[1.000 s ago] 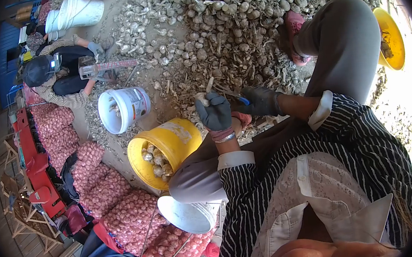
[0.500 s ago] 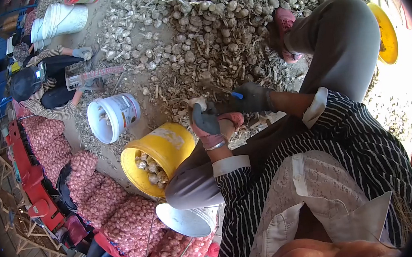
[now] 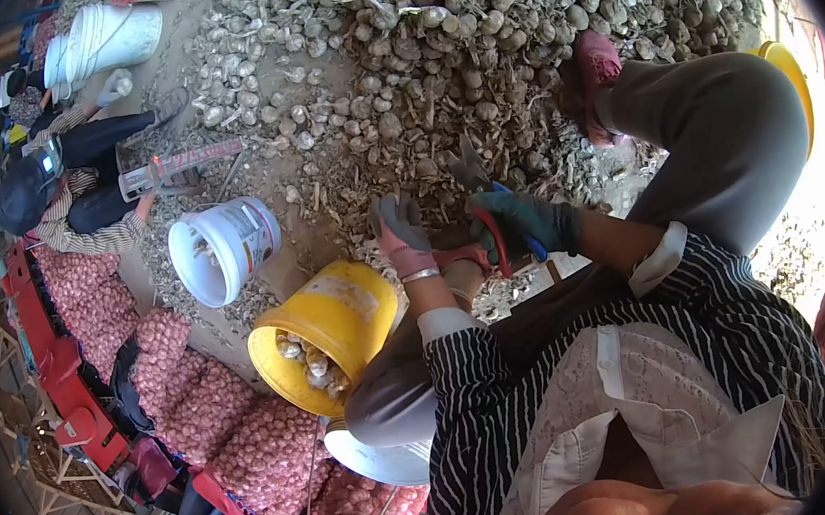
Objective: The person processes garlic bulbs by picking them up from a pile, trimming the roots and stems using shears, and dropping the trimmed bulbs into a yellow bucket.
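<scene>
Red-handled shears (image 3: 494, 239) sat clamped in the right hand (image 3: 530, 223); left hand (image 3: 398, 231) rested on garlic (image 3: 434, 74), grasp unclear; bulbs likely light, papery, best held round the body.

- Left hand (image 3: 400, 231): palm down on garlic pile (image 3: 430, 44); its grip on any bulb cannot be told.
- Shears (image 3: 497, 237) in right hand (image 3: 530, 223): blade tips lost among husks.
- Yellow basin (image 3: 793, 69): mostly hidden behind right knee (image 3: 721, 134).
- White bucket (image 3: 378, 459): part covered by left knee (image 3: 387, 401).
- Picture's top edge cuts off the garlic pile.
</scene>
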The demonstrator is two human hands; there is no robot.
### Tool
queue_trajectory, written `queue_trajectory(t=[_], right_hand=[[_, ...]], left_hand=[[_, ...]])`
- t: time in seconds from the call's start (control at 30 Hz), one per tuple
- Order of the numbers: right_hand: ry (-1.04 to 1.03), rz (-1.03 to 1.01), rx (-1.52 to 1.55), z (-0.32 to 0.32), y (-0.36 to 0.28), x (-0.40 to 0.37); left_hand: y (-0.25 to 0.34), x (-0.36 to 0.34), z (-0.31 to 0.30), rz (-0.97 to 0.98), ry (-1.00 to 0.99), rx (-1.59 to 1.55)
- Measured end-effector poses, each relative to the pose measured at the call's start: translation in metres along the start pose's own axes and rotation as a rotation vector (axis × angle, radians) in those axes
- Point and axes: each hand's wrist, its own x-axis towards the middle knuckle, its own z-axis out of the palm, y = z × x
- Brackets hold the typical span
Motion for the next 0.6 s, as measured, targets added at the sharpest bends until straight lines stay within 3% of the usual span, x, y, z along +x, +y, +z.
queue_trajectory(t=[0.03, 0.07, 0.13, 0.17, 0.23, 0.27, 0.33, 0.43, 0.6], right_hand=[[0.009, -0.004, 0.004, -0.001, 0.000, 0.002], [0.111, -0.072, -0.122, -0.002, 0.000, 0.006], [0.206, -0.175, -0.226, -0.017, 0.005, 0.024], [0.217, -0.173, -0.218, -0.019, 0.002, 0.026], [0.254, -0.179, -0.319, -0.022, -0.005, 0.029], [0.263, -0.177, -0.315, -0.023, -0.008, 0.031], [0.299, -0.156, -0.327, -0.023, -0.013, 0.034], [0.306, -0.193, -0.281, -0.020, -0.007, 0.031], [0.290, -0.263, -0.392, -0.021, 0.000, 0.032]], left_hand=[[-0.009, 0.016, 0.016, 0.008, 0.034, 0.242], [-0.021, 0.040, 0.024, -0.001, 0.029, 0.243], [-0.042, 0.088, 0.031, 0.282, -0.136, 0.634], [-0.039, 0.097, 0.047, 0.271, -0.142, 0.638], [-0.025, 0.109, 0.081, 0.485, -0.182, 1.541], [-0.026, 0.119, 0.089, 0.478, -0.190, 1.540], [-0.030, 0.134, 0.100, 0.390, -0.189, 1.898], [-0.032, 0.142, 0.106, 0.315, -0.192, 2.175], [-0.044, 0.149, 0.076, 0.391, -0.132, 2.002]])
